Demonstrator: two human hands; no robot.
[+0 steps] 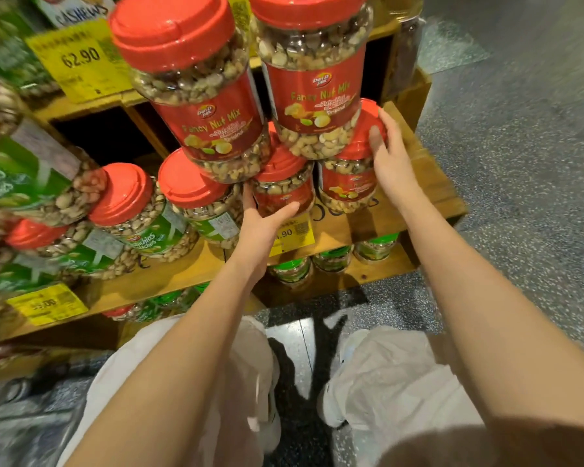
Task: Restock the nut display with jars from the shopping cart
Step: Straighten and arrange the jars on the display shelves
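On the right end of the wooden shelf (432, 197), near its front edge, two red-labelled Fancy Nut Mix jars in the bottom row, side by side and almost touching; both upright, long axis vertical, red lids toward the camera. Left hand (267, 230) around the middle jar (284, 188) from the front and from below; thumb across the label, other fingers round the left side, holding it. Right hand (391, 160) against the right jar (349, 183); fingers nearly straight, laid on the right side of its lid; touching only, not closed around it. Each jar straight ahead of its own hand; no reaching across needed. Probably a step of squaring the bottom row; care required, with the upper left jar (209, 106) and the upper right jar (314, 85) resting on these lower lids, the left one looking tilted and likely to tip at a push. All four of clear plastic, filled with mixed nuts up to the lid. Further left along the shelf, green pistachio jars (145, 217), also red-lidded and full; yellow price tag (292, 234) on the front edge, just beside the left hand. Shopping cart not in view.
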